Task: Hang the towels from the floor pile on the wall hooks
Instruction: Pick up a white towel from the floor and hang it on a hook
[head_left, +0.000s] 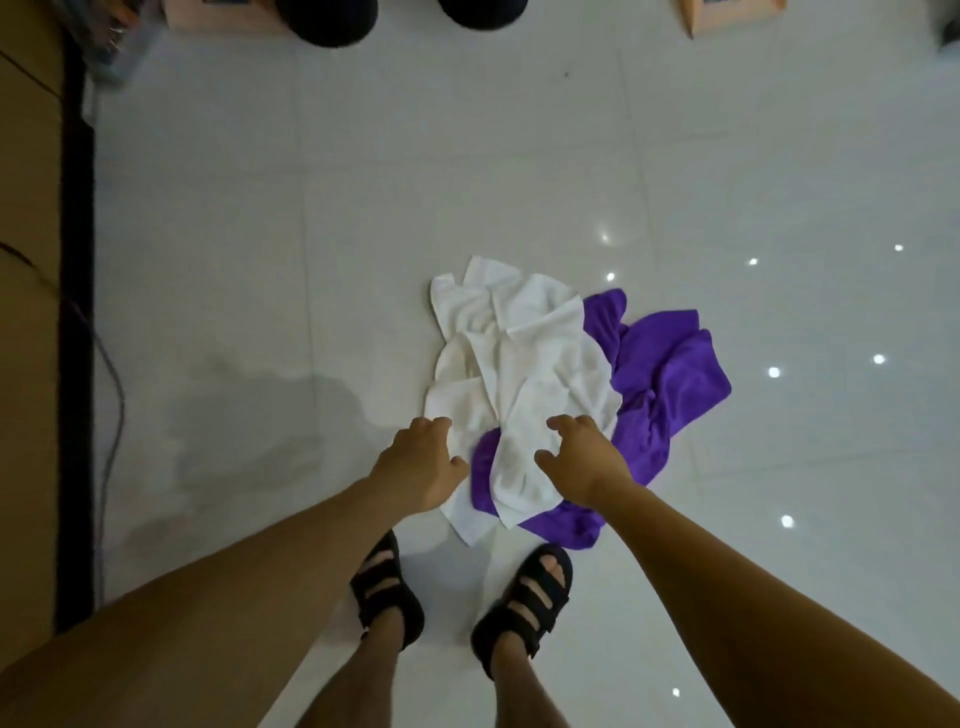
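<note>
Towel pile (561, 384) lies on the pale tiled floor (311, 234), just beyond the person's 2 sandalled feet (387, 592) and a little right of centre. A white towel (524, 358) is crumpled on top and to the left. A purple towel (670, 374) spreads out from under it to the right and shows again at the near edge. The folds hide whether there are more than 2 pieces.

The left hand (421, 462) is over the near-left edge of the white towel. The right hand (584, 457) is over its near-right part, where white meets purple. Both hands are unclenched, with fingers spread and loosely bent, gripping nothing. I cannot tell whether the fingertips touch the cloth.

The step in hand appears to be a pick-up from the pile. To do it well, I would take only the white towel, since it lies on top. Pinching 2 points well apart along 1 edge is better than grabbing a fistful from the middle: the towel should then lift as a sheet and not drag the purple one with it. An edge held in each hand should also drape more easily over a hook. The wall hooks are not in view, so the person will likely have to straighten up and turn to find them.
</note>
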